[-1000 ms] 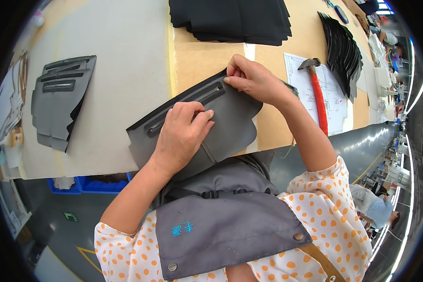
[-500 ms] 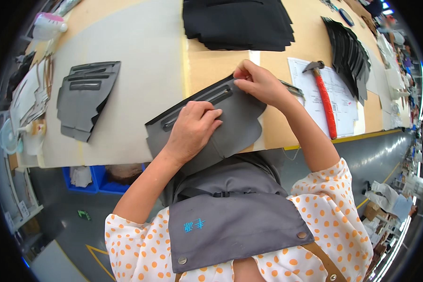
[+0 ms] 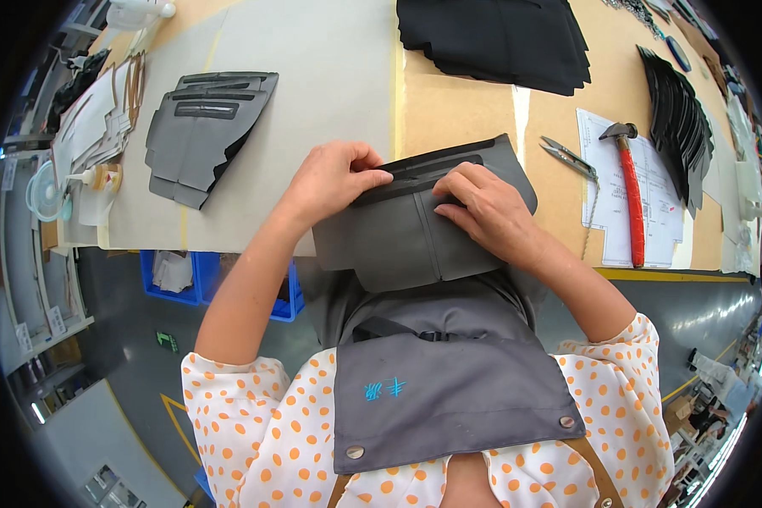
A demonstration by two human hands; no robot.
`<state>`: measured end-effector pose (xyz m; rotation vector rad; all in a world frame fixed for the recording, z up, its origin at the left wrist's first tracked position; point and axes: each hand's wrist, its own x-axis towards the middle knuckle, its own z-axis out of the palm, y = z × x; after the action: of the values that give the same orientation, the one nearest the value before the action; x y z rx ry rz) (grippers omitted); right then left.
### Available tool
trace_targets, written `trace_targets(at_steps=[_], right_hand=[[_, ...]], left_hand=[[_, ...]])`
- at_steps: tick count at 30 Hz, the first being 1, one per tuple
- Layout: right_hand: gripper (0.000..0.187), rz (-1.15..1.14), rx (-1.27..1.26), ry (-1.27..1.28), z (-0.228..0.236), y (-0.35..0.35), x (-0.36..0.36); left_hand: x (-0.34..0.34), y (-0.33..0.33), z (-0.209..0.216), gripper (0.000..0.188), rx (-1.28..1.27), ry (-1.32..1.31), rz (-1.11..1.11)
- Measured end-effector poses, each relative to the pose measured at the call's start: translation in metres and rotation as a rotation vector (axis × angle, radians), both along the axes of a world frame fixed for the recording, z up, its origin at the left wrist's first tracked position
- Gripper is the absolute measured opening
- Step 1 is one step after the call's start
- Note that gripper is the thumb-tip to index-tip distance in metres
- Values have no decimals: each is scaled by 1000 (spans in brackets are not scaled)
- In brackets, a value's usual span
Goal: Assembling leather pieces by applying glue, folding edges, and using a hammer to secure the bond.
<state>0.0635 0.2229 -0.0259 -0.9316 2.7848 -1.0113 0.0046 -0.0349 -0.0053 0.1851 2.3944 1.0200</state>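
Note:
A dark grey panel [image 3: 389, 241] with a long slot and a black strip along its far edge lies at the table's front edge, its near part hanging over toward my apron. At the panel's far left corner, my left hand [image 3: 334, 179] is closed, pinching the edge and strip between thumb and fingers. My right hand [image 3: 491, 212] rests on the panel's right half beside the slot. Its fingers are bent and drawn together, pressing on the surface; whether they pinch a fold is hidden.
Similar grey panels [image 3: 196, 144] lie at left. Black pieces [image 3: 499, 42] are stacked at the back. To the right are thread snips [image 3: 567, 155], a red-handled hammer [image 3: 630, 195] on printed sheets [image 3: 597, 135] and a fan of black pieces [image 3: 681, 127]. Blue bins [image 3: 169, 275] stand below the table.
My left hand has gone from lying on the panel to its far left corner. My right hand has let go of the far right corner and come down onto the panel, which is turned slightly.

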Motion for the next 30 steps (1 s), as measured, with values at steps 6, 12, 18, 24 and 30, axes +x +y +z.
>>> trace_targets(at_steps=[6,12,18,24,30], right_hand=[[19,-50,-20,-54,4,-7,-8],[17,-14,47,-123,7,-13,-17],[17,-1,-29,-114,3,-17,-31],[16,72,35,87,-2,-19,-32],[21,169,172,187,13,-23,-11]], left_hand=[[-18,-5,-3,16,153,-281,-63],[-23,-5,-9,18,136,-283,-113],[-25,2,3,21,78,-281,-152],[-30,3,-3,22,96,-254,-160],[-51,3,2,18,-5,-225,-267]])
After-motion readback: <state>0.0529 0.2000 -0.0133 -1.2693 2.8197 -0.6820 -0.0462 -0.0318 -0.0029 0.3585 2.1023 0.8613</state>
